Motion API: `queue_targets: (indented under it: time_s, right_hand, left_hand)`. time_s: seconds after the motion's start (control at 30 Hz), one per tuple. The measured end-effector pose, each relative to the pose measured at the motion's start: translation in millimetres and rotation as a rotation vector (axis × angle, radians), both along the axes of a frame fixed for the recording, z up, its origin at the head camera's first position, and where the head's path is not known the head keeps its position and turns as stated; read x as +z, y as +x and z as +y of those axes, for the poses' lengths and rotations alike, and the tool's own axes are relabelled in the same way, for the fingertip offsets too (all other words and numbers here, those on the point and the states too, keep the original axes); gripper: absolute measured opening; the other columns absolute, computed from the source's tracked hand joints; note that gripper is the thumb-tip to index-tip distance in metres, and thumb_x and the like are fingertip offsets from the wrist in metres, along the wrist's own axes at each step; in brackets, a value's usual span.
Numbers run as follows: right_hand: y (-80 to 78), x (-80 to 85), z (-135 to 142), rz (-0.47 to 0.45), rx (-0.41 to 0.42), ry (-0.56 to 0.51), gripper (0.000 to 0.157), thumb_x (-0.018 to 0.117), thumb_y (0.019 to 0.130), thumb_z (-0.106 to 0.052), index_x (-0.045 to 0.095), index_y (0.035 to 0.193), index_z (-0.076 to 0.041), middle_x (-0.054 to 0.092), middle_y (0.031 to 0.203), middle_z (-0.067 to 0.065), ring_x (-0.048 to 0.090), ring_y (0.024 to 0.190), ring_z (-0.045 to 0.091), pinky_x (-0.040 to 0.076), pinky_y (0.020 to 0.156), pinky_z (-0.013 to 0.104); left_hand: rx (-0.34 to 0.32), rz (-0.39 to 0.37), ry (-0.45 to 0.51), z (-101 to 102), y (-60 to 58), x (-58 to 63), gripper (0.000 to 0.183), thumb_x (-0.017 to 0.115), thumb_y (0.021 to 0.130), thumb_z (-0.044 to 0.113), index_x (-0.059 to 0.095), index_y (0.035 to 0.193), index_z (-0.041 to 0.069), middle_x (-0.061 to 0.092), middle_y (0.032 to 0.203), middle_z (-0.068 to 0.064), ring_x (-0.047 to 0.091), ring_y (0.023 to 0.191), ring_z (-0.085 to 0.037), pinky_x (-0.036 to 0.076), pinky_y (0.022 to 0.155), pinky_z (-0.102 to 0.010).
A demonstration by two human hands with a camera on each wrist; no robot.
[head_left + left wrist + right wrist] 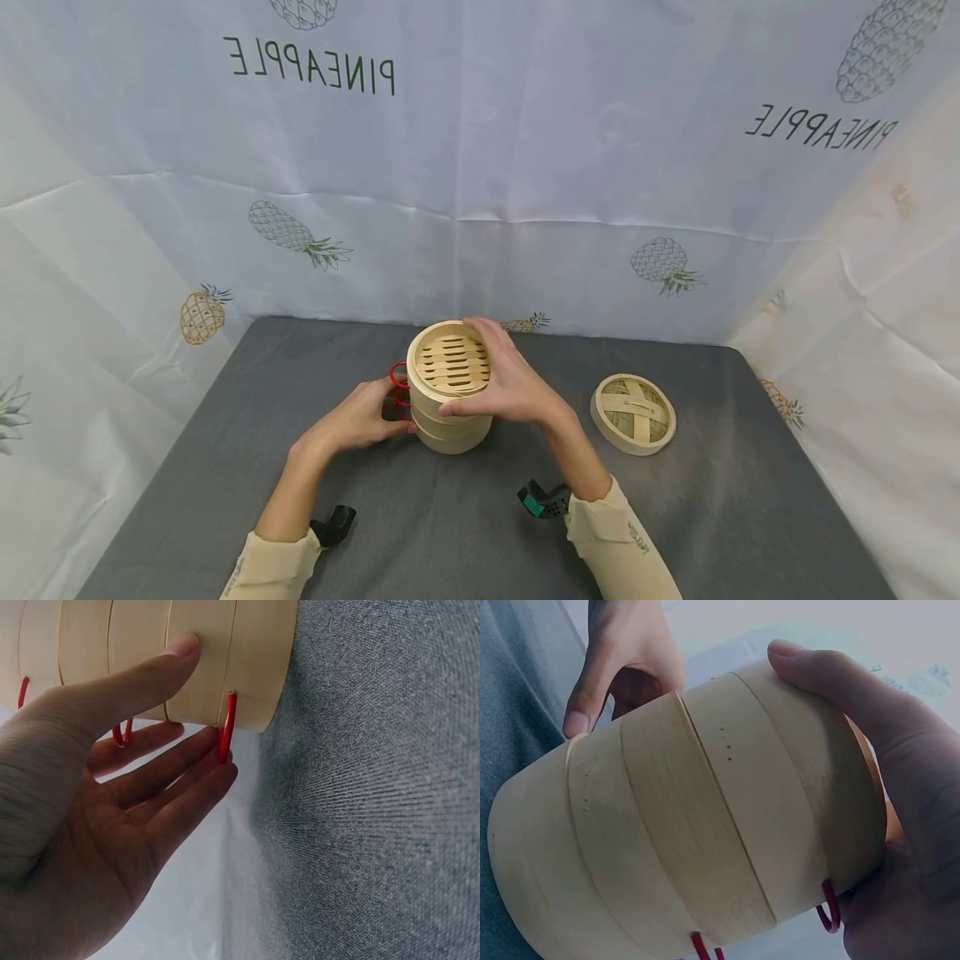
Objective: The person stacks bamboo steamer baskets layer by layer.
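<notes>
Bamboo steamer baskets stand stacked on the table. The upper steamer basket [453, 365] shows its slatted floor, with no lid on it. My right hand [521, 385] grips this basket across its rim, thumb on the near wall and fingers at the far right side. Low on the left side, my left hand [366, 415] holds the lower steamer basket [450, 440]. In the left wrist view, its thumb lies on the bamboo wall, and the fingers reach behind near a red loop handle [228, 729]. The right wrist view shows the tiers [667, 817] close together.
A round woven bamboo steamer lid [633, 414] lies on the grey table [720, 517] to the right of the stack. A pale curtain [525, 158] with pineapple prints hangs behind the table's far edge. Dark wrist devices [545, 500] are worn at both cuffs.
</notes>
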State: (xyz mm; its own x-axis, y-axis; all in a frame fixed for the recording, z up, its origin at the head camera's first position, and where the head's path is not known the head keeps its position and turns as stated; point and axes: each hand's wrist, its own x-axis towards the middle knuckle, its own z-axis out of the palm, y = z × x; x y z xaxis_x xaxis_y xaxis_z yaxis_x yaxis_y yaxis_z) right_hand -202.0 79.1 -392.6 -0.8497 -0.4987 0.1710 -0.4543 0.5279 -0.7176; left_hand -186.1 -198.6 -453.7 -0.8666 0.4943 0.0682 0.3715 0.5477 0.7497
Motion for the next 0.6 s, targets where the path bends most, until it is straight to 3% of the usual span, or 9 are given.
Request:
queue_targets:
  time_s: [0.6]
  right_hand:
    - [1.3,2.3,1.4,-0.007,0.005,0.015,0.124,0.098,0.072,-0.047,0.028,0.171,-0.022,0.03,0.175,0.005,0.038,0.159,0.03,0.042,0.126,0.063]
  left_hand:
    - [-0.005,0.013,-0.006,-0.2,0.3,0.6,0.056,0.092,0.088,0.016,0.064,0.135,0.003,0.079,0.126,-0.015,0.08,0.112,-0.03,0.067,0.097,-0.045]
